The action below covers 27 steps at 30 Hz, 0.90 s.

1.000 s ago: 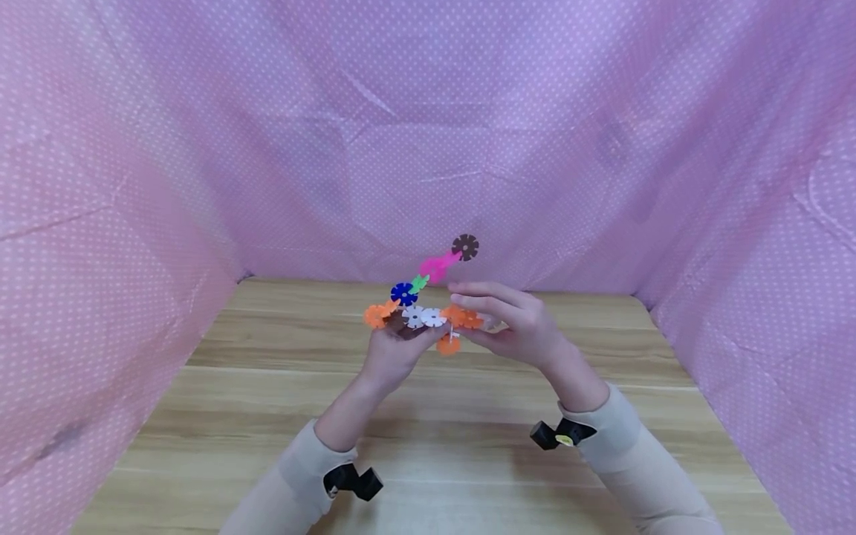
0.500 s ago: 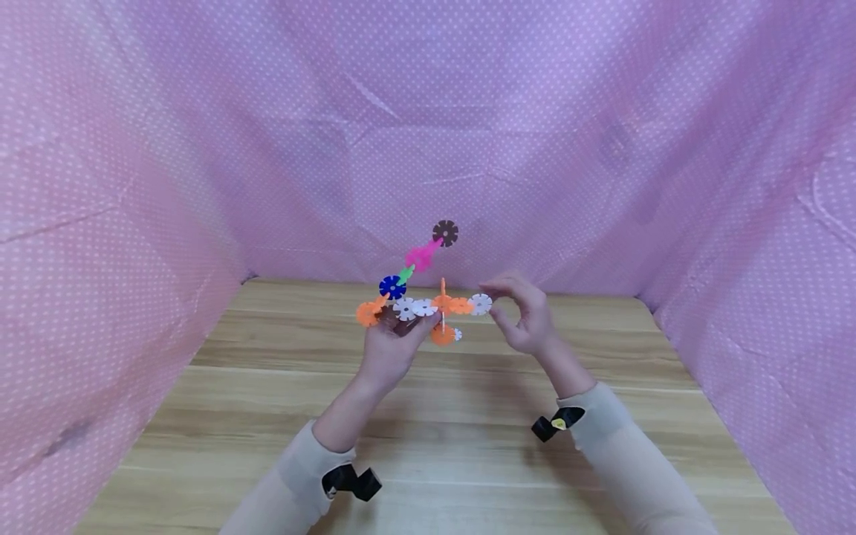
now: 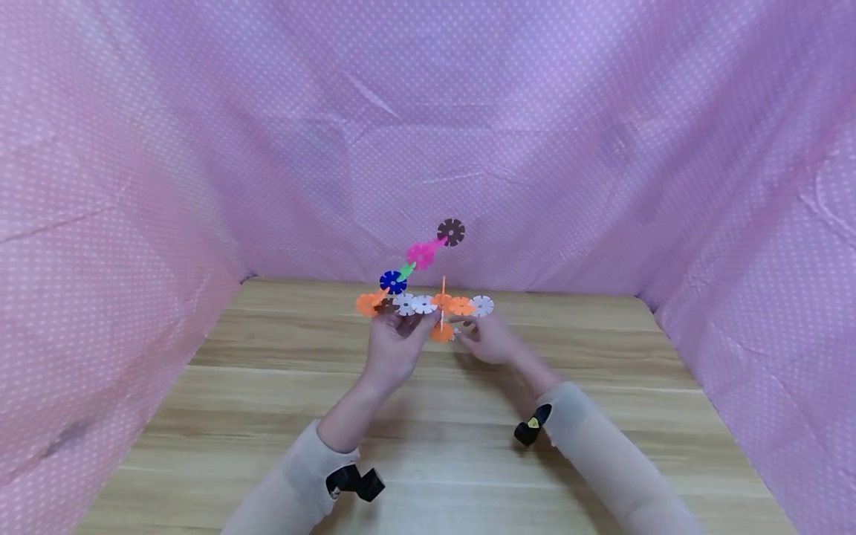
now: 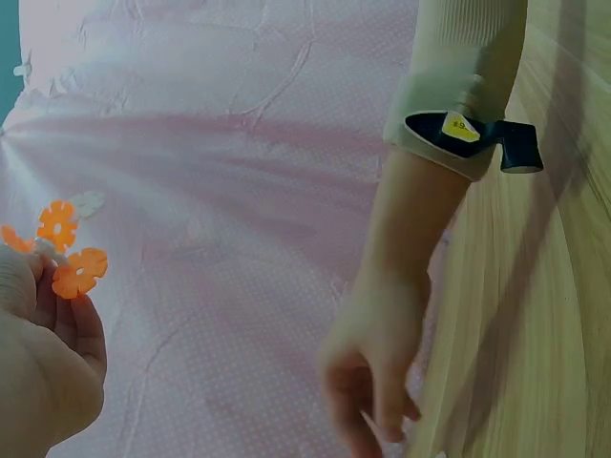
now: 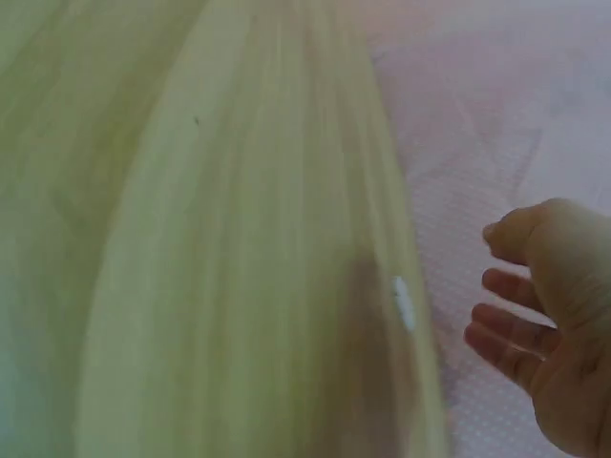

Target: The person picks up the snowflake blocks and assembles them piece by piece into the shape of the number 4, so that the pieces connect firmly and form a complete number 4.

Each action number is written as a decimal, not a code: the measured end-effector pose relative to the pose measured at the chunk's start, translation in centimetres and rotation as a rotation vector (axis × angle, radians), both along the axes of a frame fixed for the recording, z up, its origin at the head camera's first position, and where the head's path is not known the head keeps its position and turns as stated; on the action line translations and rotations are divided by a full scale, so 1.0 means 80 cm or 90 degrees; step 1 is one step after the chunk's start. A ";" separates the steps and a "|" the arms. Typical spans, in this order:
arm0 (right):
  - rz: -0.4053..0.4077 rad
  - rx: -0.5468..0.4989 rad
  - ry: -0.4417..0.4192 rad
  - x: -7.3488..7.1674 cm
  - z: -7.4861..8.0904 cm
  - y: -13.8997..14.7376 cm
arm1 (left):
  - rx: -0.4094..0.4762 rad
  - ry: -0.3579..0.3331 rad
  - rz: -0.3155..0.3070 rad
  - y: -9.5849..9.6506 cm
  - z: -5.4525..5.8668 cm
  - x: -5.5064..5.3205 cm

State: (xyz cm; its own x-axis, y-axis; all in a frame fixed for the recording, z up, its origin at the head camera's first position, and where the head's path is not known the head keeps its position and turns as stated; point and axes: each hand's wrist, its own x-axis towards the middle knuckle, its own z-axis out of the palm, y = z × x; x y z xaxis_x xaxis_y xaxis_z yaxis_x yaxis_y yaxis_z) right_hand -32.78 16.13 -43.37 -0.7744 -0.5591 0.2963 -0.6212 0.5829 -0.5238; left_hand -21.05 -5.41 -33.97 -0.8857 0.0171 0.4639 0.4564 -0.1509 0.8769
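In the head view my left hand point(image 3: 394, 349) pinches a chain of interlocking snowflake discs above the table. Its row runs from an orange disc point(image 3: 367, 305) through white and orange ones to a white disc point(image 3: 482, 305) on the right. Another branch rises through a blue disc point(image 3: 393, 282) and a pink disc point(image 3: 420, 256) to a dark brown disc point(image 3: 451, 232). My right hand point(image 3: 493, 340) is low behind the chain's right end. Its fingers are loosely bent and hold nothing in the right wrist view. Near it on the table lies a small white piece point(image 5: 404, 303).
The wood-grain table point(image 3: 428, 461) is enclosed by pink dotted cloth point(image 3: 428, 148) at the back and both sides. A black wrist camera sits on each sleeve, the left camera point(image 3: 356, 481) and the right camera point(image 3: 532, 426).
My right hand has let go of the chain's right end and moved down toward the table. The left hand still holds the chain, which has turned slightly and shifted a little left.
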 end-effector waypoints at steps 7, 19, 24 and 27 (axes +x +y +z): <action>0.009 0.151 0.046 -0.005 -0.026 -0.011 | 0.026 0.006 0.000 0.002 -0.001 0.002; -0.014 0.135 0.056 0.002 -0.022 -0.021 | 0.009 -0.009 0.009 -0.002 0.001 0.004; -0.061 0.090 -0.008 0.021 -0.021 -0.012 | -0.006 -0.025 0.033 -0.005 0.000 0.011; -0.094 0.022 -0.039 0.032 -0.014 -0.002 | -0.010 -0.042 0.050 -0.002 0.001 0.020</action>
